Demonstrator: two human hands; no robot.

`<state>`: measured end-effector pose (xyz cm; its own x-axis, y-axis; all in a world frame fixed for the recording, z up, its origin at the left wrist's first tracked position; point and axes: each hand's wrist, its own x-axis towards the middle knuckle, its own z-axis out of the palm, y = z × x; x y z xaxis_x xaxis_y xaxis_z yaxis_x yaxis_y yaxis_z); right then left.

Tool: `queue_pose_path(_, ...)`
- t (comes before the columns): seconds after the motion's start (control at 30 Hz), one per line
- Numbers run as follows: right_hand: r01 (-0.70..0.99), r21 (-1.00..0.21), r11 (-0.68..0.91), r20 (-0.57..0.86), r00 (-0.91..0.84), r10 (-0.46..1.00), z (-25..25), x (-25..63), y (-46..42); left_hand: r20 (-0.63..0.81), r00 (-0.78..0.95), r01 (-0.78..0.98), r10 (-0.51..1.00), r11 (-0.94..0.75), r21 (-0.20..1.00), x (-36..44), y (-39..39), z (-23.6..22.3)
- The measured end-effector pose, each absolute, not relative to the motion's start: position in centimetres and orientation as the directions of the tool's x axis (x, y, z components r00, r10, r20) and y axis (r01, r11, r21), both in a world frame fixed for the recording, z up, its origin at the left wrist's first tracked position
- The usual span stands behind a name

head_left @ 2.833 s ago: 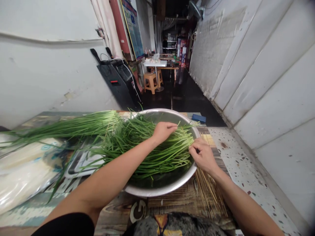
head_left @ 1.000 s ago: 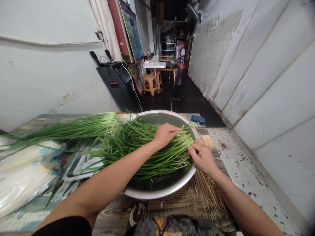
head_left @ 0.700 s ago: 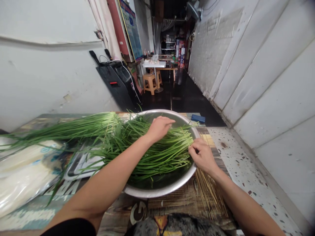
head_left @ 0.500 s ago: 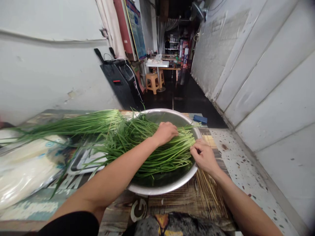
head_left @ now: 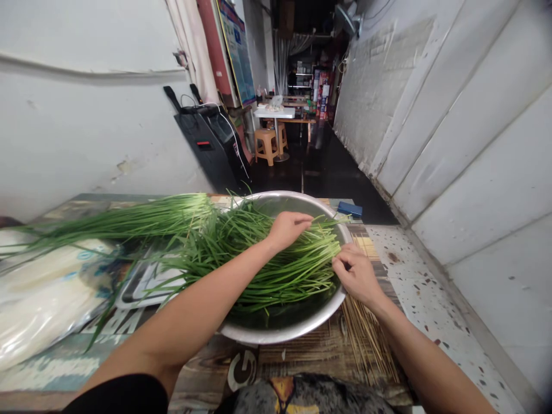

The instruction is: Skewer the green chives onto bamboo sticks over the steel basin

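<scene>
A large heap of garlic chives (head_left: pixel 276 270) lies in a round metal basin (head_left: pixel 297 333), the pale stem ends pointing right and the green leaves hanging over the left side. My left hand (head_left: pixel 288 230) reaches over the heap, its fingers pinched at the upper stems. At the basin's right rim, my right hand (head_left: pixel 356 273) is closed, thumb against the curled fingers, beside the pale stem ends. Whatever it grips is too small or hidden to make out. Thin bamboo skewers (head_left: pixel 368 339) lie on the table below my right hand.
Another bunch of chives (head_left: pixel 142 218) lies left of the basin, beside a metal tray (head_left: pixel 129 293) and a filled clear plastic bag (head_left: pixel 47 310). A blue box (head_left: pixel 349 209) sits at the table's far edge. Beyond stand a black case (head_left: pixel 211 144) and stools (head_left: pixel 266 144).
My left hand has lifted slightly from the heap, and its fingers have straightened from a curl into a pinch pointing right. My right hand stays about where it was.
</scene>
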<state>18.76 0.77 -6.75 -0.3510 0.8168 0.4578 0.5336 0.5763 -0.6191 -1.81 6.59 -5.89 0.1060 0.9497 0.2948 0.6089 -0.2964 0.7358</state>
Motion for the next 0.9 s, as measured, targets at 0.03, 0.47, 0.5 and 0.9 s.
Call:
queue_pose_path(0.03,0.532,-0.621,0.576,0.458,-0.350,0.817,-6.76,18.75,0.78,0.273,0.089,0.561,0.958,-0.275,0.781,-1.70,6.58,-5.93)
queue_pose_path(0.47,0.523,-0.614,0.591,0.472,-0.357,0.806,-6.59,18.68,0.66,0.188,0.034,0.454,0.981,-0.183,0.872,-1.14,6.24,-6.34)
queue_pose_path(0.5,0.522,-0.615,0.592,0.472,-0.358,0.806,-6.60,18.68,0.67,0.199,0.033,0.459,0.979,-0.192,0.867,-1.11,6.21,-6.35)
queue_pose_path(0.9,0.535,-0.616,0.578,0.455,-0.357,0.816,-6.59,18.72,0.65,0.233,0.008,0.502,0.972,-0.206,0.840,-0.92,6.03,-6.26)
